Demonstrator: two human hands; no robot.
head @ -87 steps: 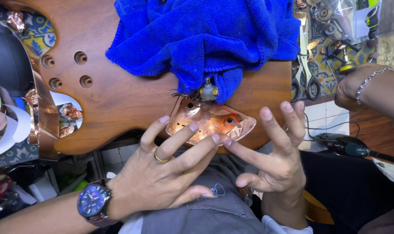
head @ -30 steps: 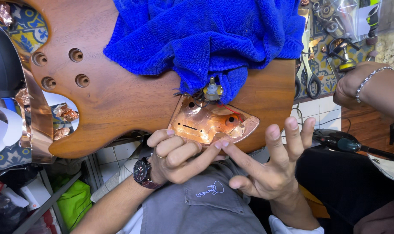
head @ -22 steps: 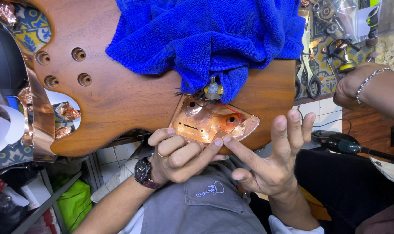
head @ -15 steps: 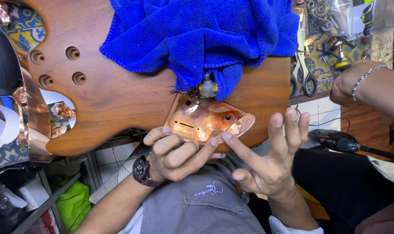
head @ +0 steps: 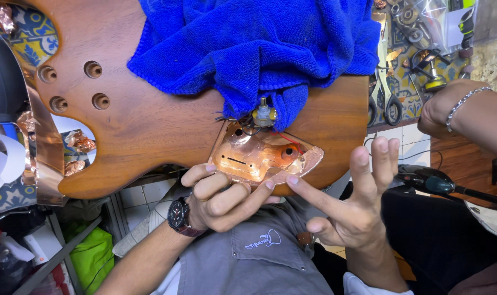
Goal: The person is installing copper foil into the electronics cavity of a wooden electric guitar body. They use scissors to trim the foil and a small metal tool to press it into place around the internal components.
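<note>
Left hand (head: 218, 199), wide-spread seconds ago, has curled loose and holds nothing, forefinger tip touching the copper-lined cavity (head: 262, 155) at six o'clock on the wooden guitar body (head: 150, 125), while right hand (head: 352, 210), open-fingered, has drawn its forefinger to that rim.

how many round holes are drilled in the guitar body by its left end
4, clustered near the wooden guitar body's left end: two upper, two lower. The blue towel may hide more.

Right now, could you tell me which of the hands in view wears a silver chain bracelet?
The co-worker's hand at the far right edge wears it. The left hand has a dark wristwatch instead, and the right hand has a bare wrist.
</note>
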